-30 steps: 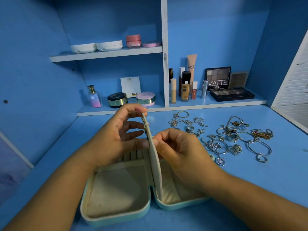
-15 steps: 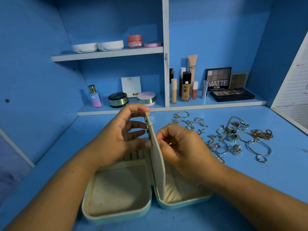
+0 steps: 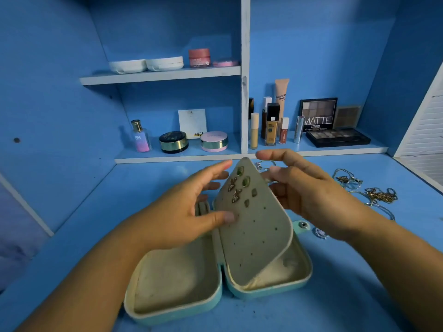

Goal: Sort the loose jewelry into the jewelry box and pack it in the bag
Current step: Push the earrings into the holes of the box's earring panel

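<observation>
Here, your teal jewelry box (image 3: 172, 305) lies open on the blue surface (image 3: 359, 283), its two cream-lined halves spread side by side right in front of you. Its beige earring panel (image 3: 259, 226) rises from the hinge and leans over the right half. Several earrings (image 3: 236, 195) are pinned near the panel's top, some butterfly-shaped and some with greenish stones; rows of small holes lie bare below them.

Your left hand (image 3: 182, 212) is spread, fingers straight, with the thumb tip pressed on the panel's left face. Your right hand (image 3: 304, 188) is held loosely open behind the panel's upper edge, gripping nothing; whether its fingers touch the panel cannot be told. A snap tab (image 3: 303, 225) juts from the box's right side.

The loose jewelry (image 3: 381, 196), silver bangles, chains and a gold tangle, lies on the surface beyond your right hand, apart from the box. On the lower shelf (image 3: 182, 158) behind stand a perfume bottle (image 3: 141, 137), a foundation bottle (image 3: 272, 125) and an eyeshadow palette (image 3: 338, 137).
</observation>
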Action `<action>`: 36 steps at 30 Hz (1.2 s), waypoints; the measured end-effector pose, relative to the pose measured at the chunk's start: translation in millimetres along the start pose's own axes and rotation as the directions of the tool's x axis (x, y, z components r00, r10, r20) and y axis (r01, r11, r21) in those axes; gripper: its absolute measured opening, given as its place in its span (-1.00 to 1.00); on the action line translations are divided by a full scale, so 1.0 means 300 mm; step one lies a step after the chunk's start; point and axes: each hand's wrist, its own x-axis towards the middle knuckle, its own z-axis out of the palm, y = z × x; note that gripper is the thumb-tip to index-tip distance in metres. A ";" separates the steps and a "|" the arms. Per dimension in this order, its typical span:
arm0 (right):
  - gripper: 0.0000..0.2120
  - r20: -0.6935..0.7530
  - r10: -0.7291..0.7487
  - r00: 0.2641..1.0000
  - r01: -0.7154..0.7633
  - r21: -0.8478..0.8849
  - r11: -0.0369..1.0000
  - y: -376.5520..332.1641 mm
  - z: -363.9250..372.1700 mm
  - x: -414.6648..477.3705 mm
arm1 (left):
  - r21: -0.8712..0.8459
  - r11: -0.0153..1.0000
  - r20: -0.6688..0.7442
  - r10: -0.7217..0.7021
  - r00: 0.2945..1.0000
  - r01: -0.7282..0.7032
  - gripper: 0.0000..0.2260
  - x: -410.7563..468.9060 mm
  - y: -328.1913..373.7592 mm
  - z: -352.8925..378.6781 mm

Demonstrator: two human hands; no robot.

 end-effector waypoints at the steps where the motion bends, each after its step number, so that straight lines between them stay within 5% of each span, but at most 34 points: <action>1: -0.64 0.014 0.020 1.000 -0.019 -0.063 0.998 -0.002 -0.017 0.001 | 0.078 0.997 0.017 -0.020 1.000 0.019 -0.31 -0.006 0.001 0.001; 5: -0.46 0.061 0.081 0.995 -0.062 -0.268 0.961 0.009 -0.058 0.012 | 0.393 0.917 0.095 -0.121 0.988 0.075 -0.17 -0.020 0.037 0.019; 9: -0.51 0.002 0.086 0.996 -0.076 -0.434 0.898 0.027 -0.087 0.027 | 0.549 0.831 0.096 -0.166 0.981 0.087 -0.18 -0.024 0.044 0.041; 19: -0.58 0.003 0.154 0.988 -0.105 -0.722 0.684 0.048 -0.129 0.038 | 0.561 0.826 0.103 -0.142 0.984 0.060 -0.26 -0.024 0.024 0.060; 24: -0.75 -0.155 -0.026 0.988 -0.089 -0.687 0.721 0.031 -0.219 0.047 | 0.523 0.850 0.113 -0.140 0.984 0.061 -0.24 -0.015 0.021 0.057; 29: -0.81 -0.261 -0.214 0.941 -0.166 -0.910 0.381 0.056 -0.331 0.063 | 0.461 0.885 0.066 -0.103 0.993 0.061 -0.20 -0.007 0.013 0.047; 36: -0.81 -0.260 -0.172 0.950 -0.233 -0.958 0.165 0.078 -0.355 0.076 | 0.401 0.914 0.032 -0.086 0.996 0.066 -0.22 -0.004 0.010 0.044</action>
